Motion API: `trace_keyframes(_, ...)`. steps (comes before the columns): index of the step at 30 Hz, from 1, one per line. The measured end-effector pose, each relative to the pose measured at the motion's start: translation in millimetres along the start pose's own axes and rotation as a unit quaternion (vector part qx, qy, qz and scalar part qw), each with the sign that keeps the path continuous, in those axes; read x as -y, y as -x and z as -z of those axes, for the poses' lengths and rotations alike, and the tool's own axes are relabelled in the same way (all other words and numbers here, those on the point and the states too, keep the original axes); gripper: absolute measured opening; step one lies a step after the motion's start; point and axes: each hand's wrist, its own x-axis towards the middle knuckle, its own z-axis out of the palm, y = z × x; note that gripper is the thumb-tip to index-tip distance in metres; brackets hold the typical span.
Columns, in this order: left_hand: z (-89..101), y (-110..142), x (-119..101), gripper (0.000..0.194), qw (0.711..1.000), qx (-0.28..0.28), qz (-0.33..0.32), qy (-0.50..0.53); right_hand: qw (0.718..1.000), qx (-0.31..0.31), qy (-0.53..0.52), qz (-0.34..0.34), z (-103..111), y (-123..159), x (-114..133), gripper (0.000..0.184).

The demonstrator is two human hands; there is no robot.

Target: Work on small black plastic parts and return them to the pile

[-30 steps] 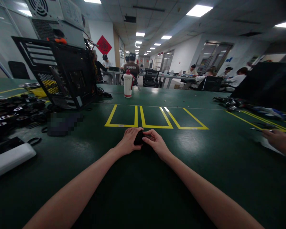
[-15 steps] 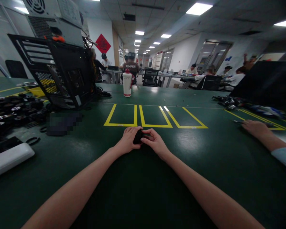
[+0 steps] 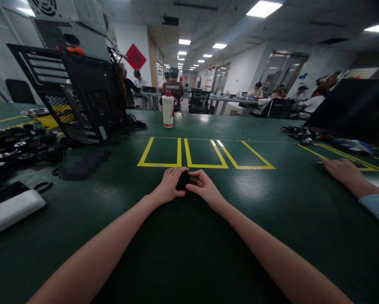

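A small black object (image 3: 182, 180) with a rounded outline is between my two hands, low over the green table; its kind cannot be made out. My left hand (image 3: 170, 183) wraps round its left side, fingers over the top and thumb below. From the right, my right hand (image 3: 205, 190) meets its edge with thumb and fingertips in a pinch. Part of the object is hidden behind the fingers. Just beyond both hands lie yellow tape outlines (image 3: 205, 166) on the table.
A black computer case (image 3: 91, 97) stands at left, beside a heap of black parts (image 3: 18, 147) and a white long box (image 3: 15, 213). A white bottle (image 3: 168, 112) stands farther back. At right, another person's hand (image 3: 343, 171) rests near dark tools and tape lines.
My hands stay in nearly the same place, and the black object turns slightly between them. The other person's hand at right shifts a little.
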Motion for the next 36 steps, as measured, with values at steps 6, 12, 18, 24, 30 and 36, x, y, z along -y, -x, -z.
trace_keyframes(6,-1.1,-0.5,0.5,0.060,1.000,-0.010,-0.006,0.002,0.999,-0.024,0.041,0.004,0.3,-1.9,0.7,0.028)
trace_keyframes(12,-0.2,0.6,0.2,0.060,1.000,-0.011,-0.009,0.007,1.000,0.016,0.019,-0.004,2.9,-1.2,-0.8,0.036)
trace_keyframes(18,-1.3,0.8,0.0,0.059,1.000,-0.012,0.006,0.004,1.000,-0.002,0.018,-0.001,0.4,2.1,1.8,0.024)
trace_keyframes(24,0.2,1.0,-0.9,0.059,1.000,-0.004,0.012,0.012,0.999,-0.018,0.048,-0.014,1.7,-0.4,3.5,0.034)
trace_keyframes(30,-1.0,0.8,0.7,0.062,1.000,-0.005,0.007,0.003,1.000,0.016,0.010,-0.008,1.3,2.8,5.7,0.035)
trace_keyframes(36,-2.3,-0.2,0.9,0.059,1.000,-0.014,0.006,-0.003,0.999,-0.013,0.029,0.008,0.7,1.3,0.0,0.027)
